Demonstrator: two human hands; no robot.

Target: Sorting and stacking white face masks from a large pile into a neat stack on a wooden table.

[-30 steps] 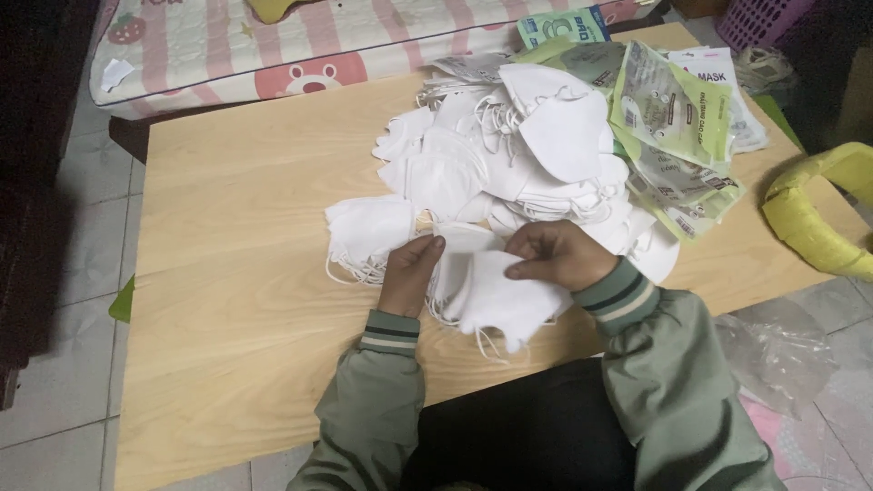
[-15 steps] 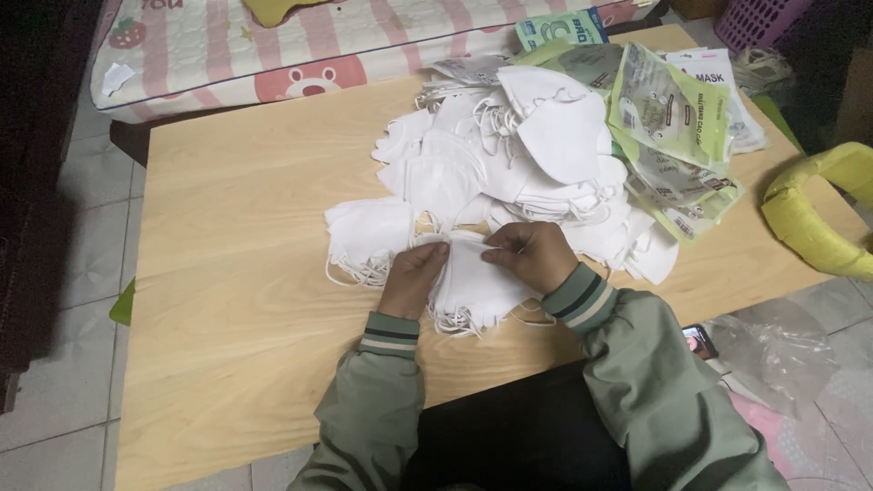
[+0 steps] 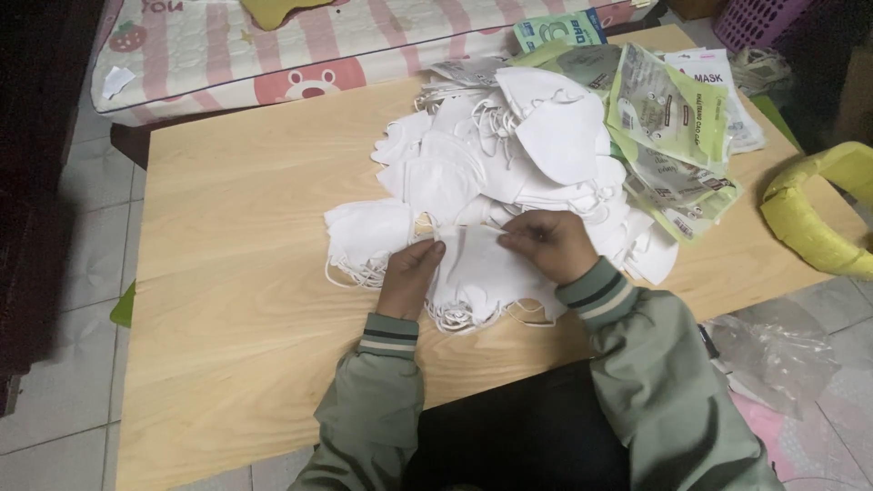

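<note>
A small stack of folded white face masks (image 3: 477, 277) lies near the front of the wooden table (image 3: 236, 273). My left hand (image 3: 411, 275) pinches its upper left edge and my right hand (image 3: 548, 242) pinches its upper right edge. Just left of my hands sits another short stack of white masks (image 3: 366, 238) with loose ear loops. Behind them spreads a large loose heap of white masks (image 3: 509, 145).
Several green and white mask packets (image 3: 668, 118) lie at the table's right rear. A pink striped mattress (image 3: 300, 45) runs behind the table. A yellow curved object (image 3: 818, 214) and a crumpled clear plastic bag (image 3: 773, 350) sit at the right, a purple basket (image 3: 755, 18) at top right.
My hands have pulled a little closer to me and now hold the top edge of the front stack of masks, which has been squared up.
</note>
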